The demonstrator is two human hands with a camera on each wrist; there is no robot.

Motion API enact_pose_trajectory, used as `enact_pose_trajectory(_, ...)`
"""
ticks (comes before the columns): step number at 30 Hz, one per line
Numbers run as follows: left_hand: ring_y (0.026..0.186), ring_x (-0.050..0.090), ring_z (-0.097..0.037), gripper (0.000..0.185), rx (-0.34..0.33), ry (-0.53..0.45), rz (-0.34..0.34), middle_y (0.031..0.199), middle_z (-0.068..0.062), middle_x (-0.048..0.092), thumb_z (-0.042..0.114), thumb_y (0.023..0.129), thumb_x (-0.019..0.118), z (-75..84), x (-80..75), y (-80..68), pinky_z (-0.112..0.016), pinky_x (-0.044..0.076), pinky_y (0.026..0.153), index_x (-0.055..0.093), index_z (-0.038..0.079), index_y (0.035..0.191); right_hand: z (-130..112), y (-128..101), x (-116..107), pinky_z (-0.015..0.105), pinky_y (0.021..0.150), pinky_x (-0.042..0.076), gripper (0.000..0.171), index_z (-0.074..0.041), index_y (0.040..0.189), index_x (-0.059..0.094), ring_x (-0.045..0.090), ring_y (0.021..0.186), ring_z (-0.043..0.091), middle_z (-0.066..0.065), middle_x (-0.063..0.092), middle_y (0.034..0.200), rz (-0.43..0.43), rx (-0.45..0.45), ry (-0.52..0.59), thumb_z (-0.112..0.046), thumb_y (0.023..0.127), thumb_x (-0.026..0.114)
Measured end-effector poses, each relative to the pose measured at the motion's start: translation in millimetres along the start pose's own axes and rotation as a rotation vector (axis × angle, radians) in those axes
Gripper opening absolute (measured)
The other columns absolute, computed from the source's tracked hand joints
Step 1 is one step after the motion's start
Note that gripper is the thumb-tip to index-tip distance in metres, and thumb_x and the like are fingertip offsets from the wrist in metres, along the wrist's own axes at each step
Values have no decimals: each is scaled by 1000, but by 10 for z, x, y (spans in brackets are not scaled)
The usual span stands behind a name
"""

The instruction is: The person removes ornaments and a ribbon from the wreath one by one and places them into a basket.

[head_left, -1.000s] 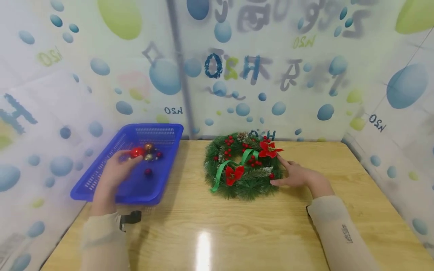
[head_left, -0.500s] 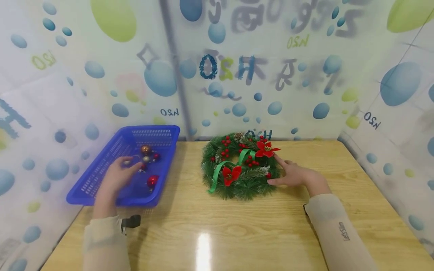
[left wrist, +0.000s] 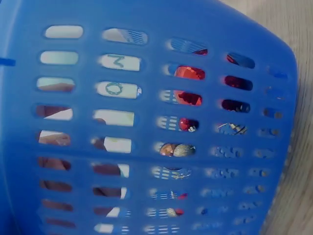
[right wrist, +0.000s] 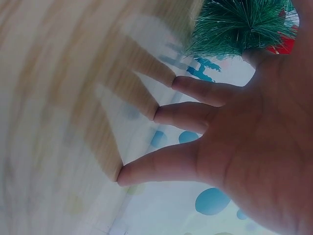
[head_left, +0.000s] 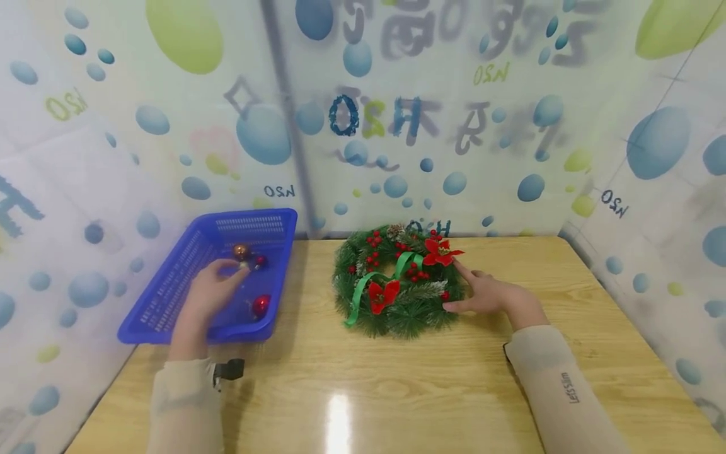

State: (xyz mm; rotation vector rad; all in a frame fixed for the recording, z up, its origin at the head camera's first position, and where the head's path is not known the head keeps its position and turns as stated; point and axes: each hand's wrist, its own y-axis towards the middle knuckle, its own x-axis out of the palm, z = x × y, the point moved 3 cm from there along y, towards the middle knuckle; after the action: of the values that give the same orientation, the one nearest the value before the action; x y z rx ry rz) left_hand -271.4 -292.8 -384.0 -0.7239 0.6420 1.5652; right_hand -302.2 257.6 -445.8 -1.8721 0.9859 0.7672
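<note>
My left hand [head_left: 211, 291] reaches into a blue plastic basket [head_left: 142, 318], its thumb and forefinger pinching a small pale gold bauble [head_left: 244, 265]. Close by in the basket lie a copper bauble [head_left: 241, 251], a small dark red bauble [head_left: 260, 260] and a larger red bauble [head_left: 261, 305]. In the left wrist view the slotted basket wall [left wrist: 146, 156] hides most of that hand. A green wreath [head_left: 408, 321] with red flowers, berries and a green ribbon lies flat on the table. My right hand [head_left: 488, 294] touches its right side with fingers spread; in the right wrist view several fingertips rest on the tabletop.
The wooden table [head_left: 397, 391] backs onto a wall covering [head_left: 482, 145] printed with blue and green drops. The same covering rises at left and right. The basket stands at the table's left, the wreath near its middle back.
The large red bauble has left my left hand and lies at the basket's near right. That hand has moved right and forward to the small gold bauble. My right hand stays at the wreath.
</note>
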Motion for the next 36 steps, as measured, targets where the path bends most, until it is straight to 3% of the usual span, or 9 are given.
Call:
enact_pose_trajectory(4,118,66,-49,62,60,52,42,131,-35,67,49,108,56,187,-2,-35,-60,54,93,55,-1,145,-11,10,3,84,115,24,128,-24,172,-11,11,155,67,38,7,172,4,7,-30,-81,88,65)
enact_pose_trajectory(9,83,70,-34,54,164,40,59,107,-26,74,44,108,60,684,113,-118,-45,54,72,58,3,144,-33,20,-19,84,115,26,126,-25,172,-11,13,154,68,38,9,172,17,-1,-42,-82,88,64)
enact_pose_trajectory(14,64,55,-19,48,264,-47,-46,85,-11,67,38,107,64,1192,457,-145,-33,47,58,59,9,144,-29,19,-40,83,115,26,127,-24,172,-12,14,154,68,38,9,172,12,9,-49,-83,88,63)
enact_pose_trajectory(19,59,46,-17,46,291,-96,-220,74,-4,58,37,105,69,1493,921,-102,-32,41,56,61,13,143,-19,24,-11,83,116,26,126,-23,172,-10,14,155,67,37,10,172,7,15,-51,-83,88,63)
enact_pose_trajectory(23,60,47,-16,48,280,-66,-322,74,-3,59,36,102,74,1558,1206,-64,-32,41,57,63,10,141,-30,1,-15,83,116,26,126,-23,172,-10,13,155,67,37,9,172,8,17,-49,-82,88,64)
enact_pose_trajectory(27,61,48,-15,44,263,-21,-355,76,-2,60,34,100,77,1506,1376,-18,-31,42,60,66,12,136,-49,-17,-31,83,116,26,126,-22,172,-10,13,155,67,38,9,172,8,14,-47,-80,89,65)
enact_pose_trajectory(36,61,49,-15,35,239,-2,-369,74,-2,62,34,100,76,1396,1483,43,-31,42,60,70,15,128,-70,-21,-25,84,115,24,125,-23,172,-11,9,155,67,38,5,172,-4,8,-30,-78,90,66)
